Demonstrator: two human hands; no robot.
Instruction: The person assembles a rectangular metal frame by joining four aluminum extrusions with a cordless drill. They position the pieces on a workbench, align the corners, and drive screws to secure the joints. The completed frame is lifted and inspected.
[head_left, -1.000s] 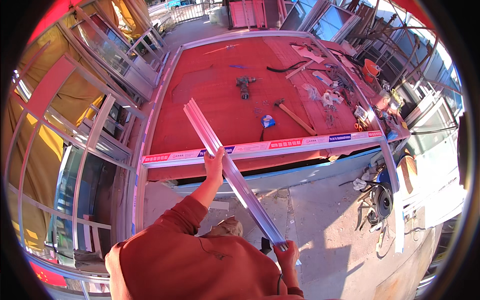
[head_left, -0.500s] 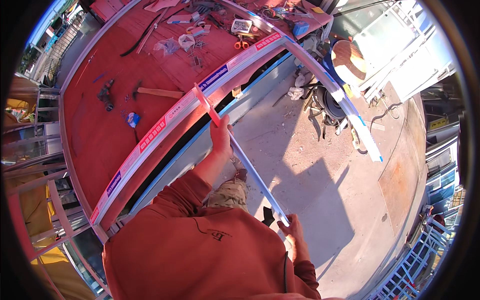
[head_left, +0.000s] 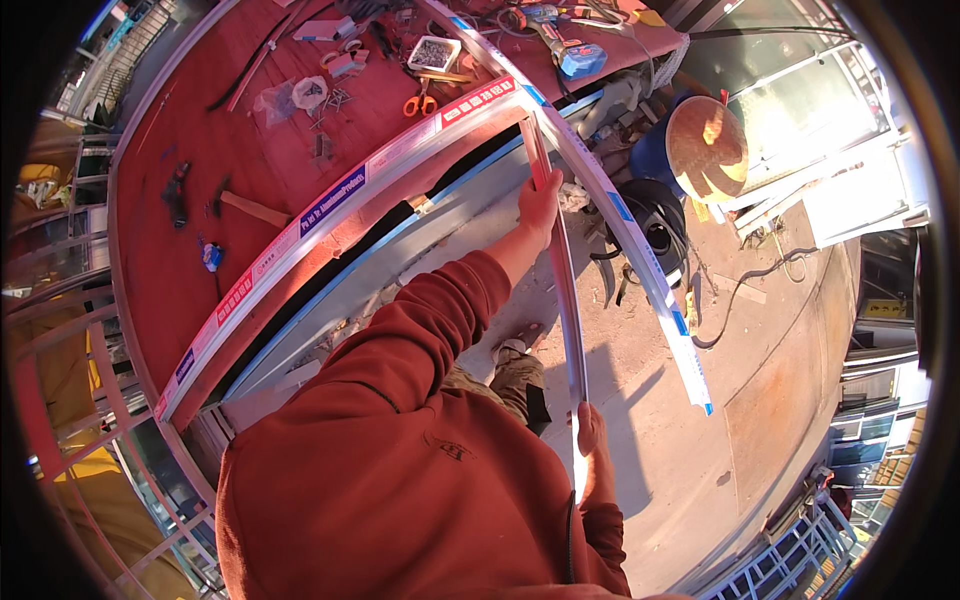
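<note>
A slim metal profile bar (head_left: pixel 568 320) runs lengthwise in front of me, held in both hands. My left hand (head_left: pixel 538 212) is closed around its far part, arm stretched forward. Lower down, my right hand (head_left: pixel 597 450) grips the near part close to my body. The bar's far end lies by the corner where two film-covered profiles come together. One of these, a long profile with red and blue labels (head_left: pixel 405 150), lies along the red table's near edge. The other, a white and blue profile (head_left: pixel 632 235), crosses it and sticks out over the floor.
On the red table (head_left: pixel 150 280) lie a hammer (head_left: pixel 258 208), a dark power tool (head_left: pixel 177 195), orange-handled scissors (head_left: pixel 420 104), a box of small fasteners (head_left: pixel 436 53) and a tool with a blue battery (head_left: pixel 580 60). A round-topped blue drum (head_left: pixel 707 140) and black cable coil (head_left: pixel 650 220) stand right.
Both hands still hold the bar. Its far end has swung right, from over the long labelled profile to the corner by the crossing profile. My left arm reaches further out; the view has shifted.
</note>
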